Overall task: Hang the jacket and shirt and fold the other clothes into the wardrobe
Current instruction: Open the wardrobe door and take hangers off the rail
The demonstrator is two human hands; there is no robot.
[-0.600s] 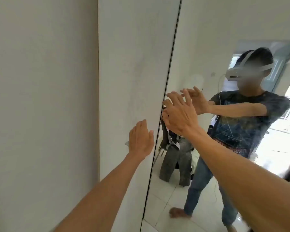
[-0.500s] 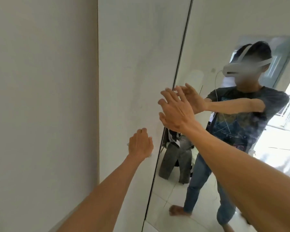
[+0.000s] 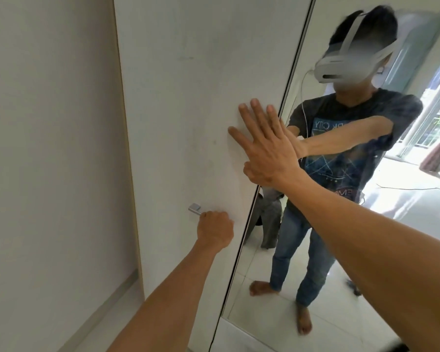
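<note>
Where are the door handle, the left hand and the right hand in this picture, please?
door handle (image 3: 194, 207): head view, on its exposed metal end.
left hand (image 3: 215, 228): head view, on the back of the fist gripping the door handle.
right hand (image 3: 267, 151): head view, on the back of the flat hand.

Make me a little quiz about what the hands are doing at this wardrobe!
1. True or false: the left hand grips the metal handle on the white door.
2. Pick one. The fingers of the right hand are: A, curled into a fist; B, straight, laid against the white door; C, wrapped round a hanger.
3. Fill the gap: the panel just right of the white door is a ____, and it shows the person's reflection.

Key: 1 true. 2 B. 3 mirror.
</note>
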